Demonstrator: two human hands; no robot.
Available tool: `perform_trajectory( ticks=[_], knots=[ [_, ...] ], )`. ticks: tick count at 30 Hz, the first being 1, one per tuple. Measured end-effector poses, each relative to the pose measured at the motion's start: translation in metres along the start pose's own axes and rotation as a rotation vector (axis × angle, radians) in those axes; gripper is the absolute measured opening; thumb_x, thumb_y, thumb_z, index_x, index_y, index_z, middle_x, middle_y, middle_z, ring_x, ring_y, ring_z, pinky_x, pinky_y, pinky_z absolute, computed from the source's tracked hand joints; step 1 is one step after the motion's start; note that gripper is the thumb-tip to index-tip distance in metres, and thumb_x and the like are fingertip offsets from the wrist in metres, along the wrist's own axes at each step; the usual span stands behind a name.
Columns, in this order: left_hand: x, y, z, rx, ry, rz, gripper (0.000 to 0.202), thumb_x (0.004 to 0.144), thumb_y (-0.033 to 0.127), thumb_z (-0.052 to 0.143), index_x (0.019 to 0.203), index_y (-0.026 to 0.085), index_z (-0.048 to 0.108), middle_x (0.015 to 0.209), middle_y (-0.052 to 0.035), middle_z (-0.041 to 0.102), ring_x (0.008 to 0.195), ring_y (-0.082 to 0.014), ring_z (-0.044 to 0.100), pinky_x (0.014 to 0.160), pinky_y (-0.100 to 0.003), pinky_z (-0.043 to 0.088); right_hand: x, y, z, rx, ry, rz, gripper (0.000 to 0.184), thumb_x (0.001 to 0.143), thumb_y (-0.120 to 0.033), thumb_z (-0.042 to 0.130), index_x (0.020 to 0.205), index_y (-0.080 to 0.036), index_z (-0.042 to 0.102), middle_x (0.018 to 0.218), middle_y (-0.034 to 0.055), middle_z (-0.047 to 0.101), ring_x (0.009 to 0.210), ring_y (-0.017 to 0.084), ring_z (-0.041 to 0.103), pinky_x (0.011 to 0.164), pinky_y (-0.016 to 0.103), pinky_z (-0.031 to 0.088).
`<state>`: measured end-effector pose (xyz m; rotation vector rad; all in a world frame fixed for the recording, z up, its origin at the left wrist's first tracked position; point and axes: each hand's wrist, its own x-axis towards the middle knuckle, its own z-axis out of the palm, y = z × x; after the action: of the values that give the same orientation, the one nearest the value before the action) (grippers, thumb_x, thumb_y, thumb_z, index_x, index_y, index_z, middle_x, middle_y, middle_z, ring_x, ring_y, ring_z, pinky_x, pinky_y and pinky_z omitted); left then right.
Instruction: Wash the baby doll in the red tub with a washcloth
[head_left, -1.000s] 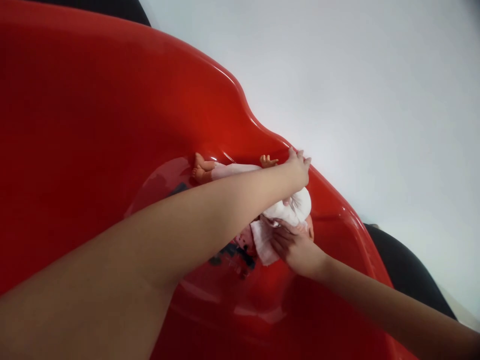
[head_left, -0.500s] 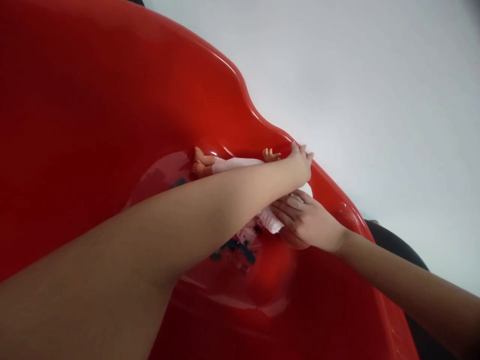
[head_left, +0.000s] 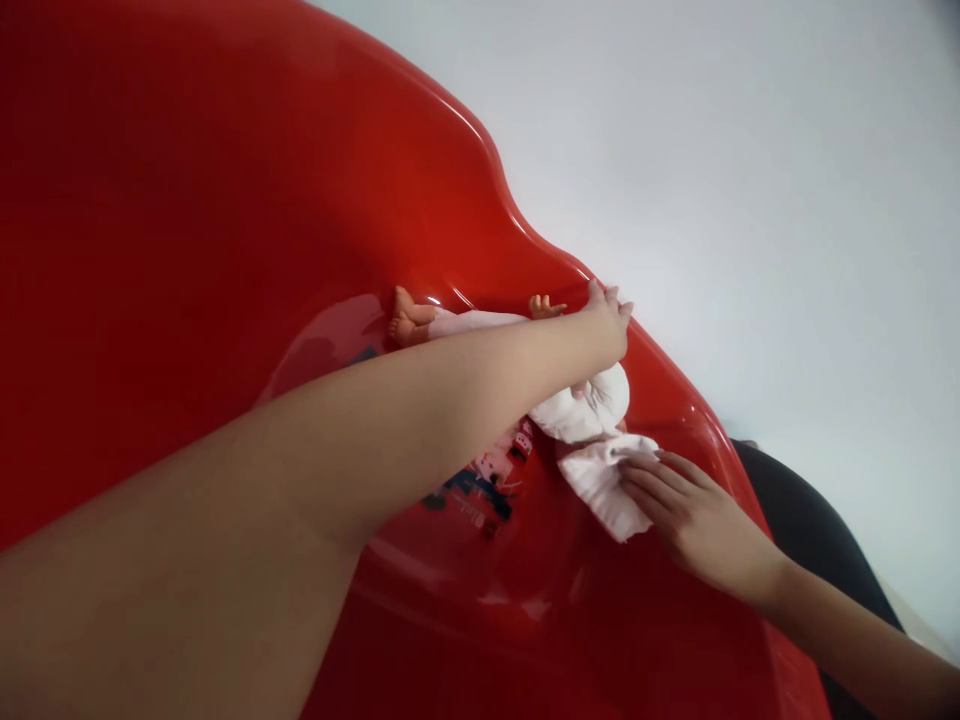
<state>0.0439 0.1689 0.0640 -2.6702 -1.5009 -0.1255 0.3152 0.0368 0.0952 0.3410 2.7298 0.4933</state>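
Observation:
A doll in pale pink clothing lies on its back or side in the red tub, with its bare feet (head_left: 403, 325) at the left and one small hand (head_left: 544, 306) raised. White, puffy fabric (head_left: 589, 405) shows at its upper end. My left forearm crosses over the doll and hides much of its body. My left hand (head_left: 609, 315) is at the doll's upper end beside the tub wall, fingers apart; its palm is hidden. Below the doll, my right hand (head_left: 690, 510) pinches a crumpled white cloth (head_left: 607, 485) that hangs from the fingers.
The red tub (head_left: 225, 150) has a raised, curving rim (head_left: 517, 215) and a printed cartoon picture (head_left: 487, 480) on its bottom. A dark rounded object (head_left: 802, 530) stands beyond the rim at right. A pale surface (head_left: 712, 200) lies outside the tub.
My right hand has moved down and right, away from the doll, bringing the white cloth along. More white fabric on the doll now shows. My left hand has stayed nearly in place.

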Motion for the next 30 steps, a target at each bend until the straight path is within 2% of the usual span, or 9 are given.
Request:
perform_trajectory(
  ticks=[4,8,11,13,17,21,23,25,30],
  knots=[
    [-0.005,0.001,-0.003,0.035,-0.025,0.008,0.096,0.051,0.053,0.095,0.140,0.029,0.067,0.176,-0.0047,0.019,0.155,-0.0585,0.007,0.118,-0.084,0.016,-0.002,-0.010,-0.007,0.030,-0.009,0.030,0.042,0.092,-0.010,0.051,0.129,-0.010,0.071,0.136,0.0133,0.070,0.133,0.033,0.057,0.119,0.058,0.037],
    [-0.006,0.003,-0.003,-0.010,0.015,-0.013,0.097,0.048,0.050,0.098,0.138,0.030,0.069,0.175,-0.0067,0.022,0.155,-0.0588,0.009,0.119,-0.083,0.016,0.035,-0.027,-0.013,0.015,0.045,-0.023,0.036,0.098,-0.013,0.051,0.128,-0.011,0.071,0.141,0.0127,0.067,0.135,0.032,0.055,0.117,0.055,0.039],
    [-0.012,0.003,-0.008,0.007,-0.006,-0.008,0.097,0.051,0.051,0.097,0.141,0.031,0.067,0.175,-0.0065,0.019,0.156,-0.0578,0.009,0.119,-0.083,0.017,0.061,-0.036,0.000,0.015,0.059,-0.076,0.027,0.100,-0.016,0.054,0.116,-0.014,0.076,0.137,0.0102,0.070,0.135,0.030,0.055,0.118,0.052,0.040],
    [-0.018,0.003,-0.014,0.047,-0.055,-0.009,0.099,0.056,0.055,0.094,0.146,0.030,0.061,0.177,-0.0077,0.011,0.157,-0.0557,0.006,0.120,-0.081,0.017,0.066,-0.038,0.014,0.017,0.050,-0.100,0.025,0.098,-0.016,0.057,0.114,-0.015,0.077,0.134,0.0104,0.071,0.136,0.030,0.054,0.120,0.054,0.039],
    [-0.025,0.004,-0.023,0.066,-0.117,-0.016,0.110,0.055,0.063,0.093,0.152,0.029,0.054,0.177,-0.0095,0.001,0.158,-0.0539,0.001,0.123,-0.077,0.015,0.040,-0.038,0.036,0.039,0.007,-0.144,0.030,0.095,-0.017,0.060,0.122,-0.013,0.074,0.135,0.0111,0.070,0.144,0.031,0.046,0.127,0.056,0.030],
    [-0.021,0.005,-0.022,0.048,-0.138,-0.016,0.112,0.053,0.057,0.094,0.154,0.032,0.052,0.178,-0.0034,0.001,0.158,-0.0538,-0.002,0.124,-0.079,0.013,-0.006,-0.033,0.040,0.039,-0.064,-0.163,0.023,0.093,-0.017,0.060,0.108,-0.015,0.078,0.112,0.0093,0.077,0.137,0.032,0.053,0.127,0.057,0.029],
    [-0.015,0.005,-0.017,0.049,-0.117,-0.024,0.108,0.051,0.053,0.095,0.150,0.031,0.057,0.178,-0.0023,0.002,0.158,-0.0545,-0.002,0.123,-0.079,0.014,-0.020,-0.027,0.033,0.017,-0.073,-0.151,0.024,0.094,-0.016,0.058,0.107,-0.016,0.079,0.108,0.0088,0.077,0.131,0.032,0.057,0.124,0.058,0.033],
    [-0.009,0.004,-0.011,0.047,-0.078,-0.027,0.101,0.051,0.053,0.095,0.145,0.031,0.063,0.177,-0.0011,0.008,0.157,-0.0560,0.000,0.122,-0.081,0.015,-0.020,-0.020,0.018,-0.003,-0.056,-0.126,0.030,0.096,-0.015,0.055,0.119,-0.017,0.076,0.118,0.0093,0.076,0.130,0.031,0.058,0.120,0.058,0.038],
    [0.005,0.002,0.004,0.055,-0.005,-0.005,0.088,0.057,0.058,0.090,0.139,0.036,0.068,0.176,-0.0009,0.017,0.156,-0.0581,0.006,0.117,-0.085,0.016,0.024,-0.005,-0.038,-0.041,0.038,-0.095,0.044,0.101,-0.011,0.049,0.144,-0.014,0.060,0.149,0.0115,0.061,0.141,0.032,0.052,0.117,0.058,0.040]
  ],
)
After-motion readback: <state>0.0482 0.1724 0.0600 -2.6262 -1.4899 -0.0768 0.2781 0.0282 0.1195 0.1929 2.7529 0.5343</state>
